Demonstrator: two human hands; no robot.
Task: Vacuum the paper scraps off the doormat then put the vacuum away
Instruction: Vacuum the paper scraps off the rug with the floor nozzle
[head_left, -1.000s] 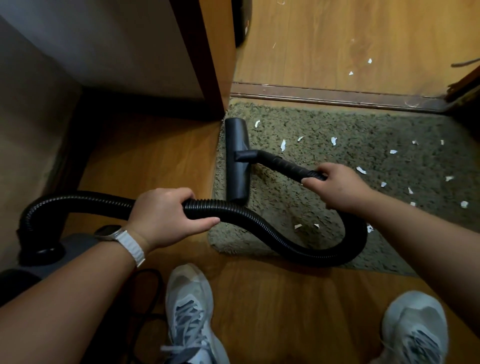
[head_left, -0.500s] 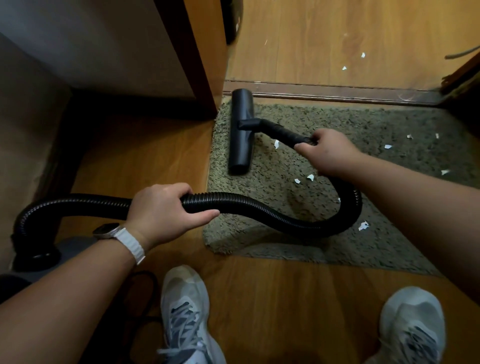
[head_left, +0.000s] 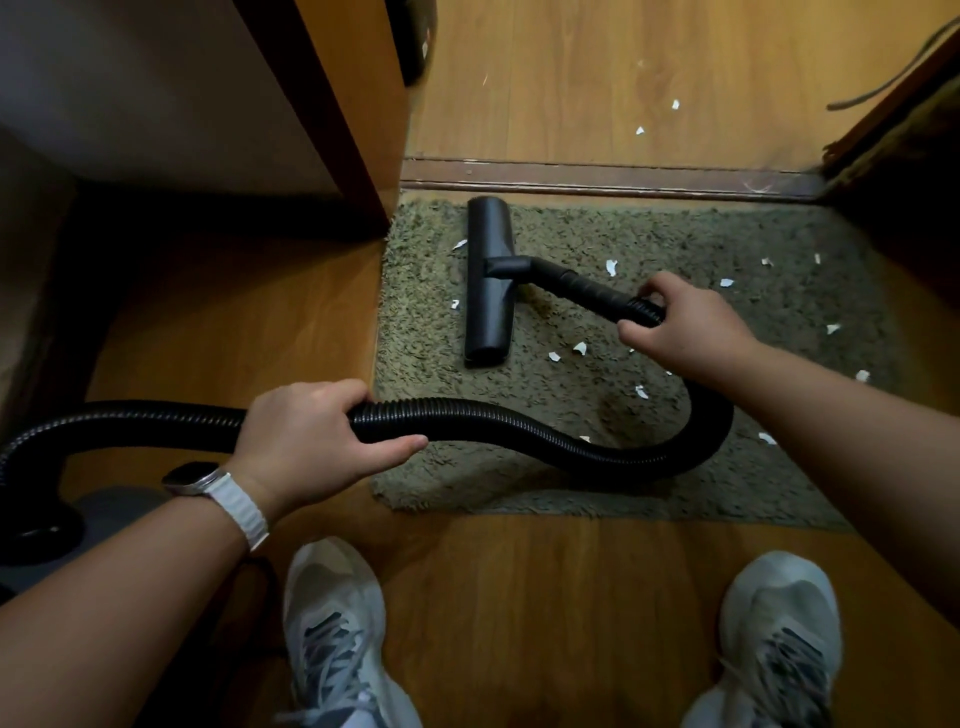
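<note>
The vacuum's black floor head (head_left: 490, 280) lies flat on the upper left part of the green doormat (head_left: 779, 467). Its long axis runs straight up and down the frame, parallel to the mat's left edge, and its far end stops just short of the threshold strip (head_left: 597, 176). A short rigid tube (head_left: 576, 283) leaves the middle of the head and slants down to the right.

The right hand (head_left: 685, 327) grips the tube where the ribbed hose (head_left: 519, 426) begins, fingers curled over the top and thumb tucked on the near side. From there the hose loops down under the right forearm, sweeps left across the mat's lower part and passes through the left hand (head_left: 311, 441). That hand has its fingers wrapped over the hose and its thumb stretched along the near side, pointing right. The hose runs on to the grey vacuum body (head_left: 114, 506) at the lower left.

White paper scraps (head_left: 580, 348) lie on the mat on both sides of the head, most of them to its right, and two more lie on the wood floor (head_left: 519, 78) beyond the strip.

Half a second ago the head's far end reached the strip, and now it sits slightly lower. A second ago it lay lower, along the mat's left edge. The axis is unchanged, and both hands keep the same grips.
</note>
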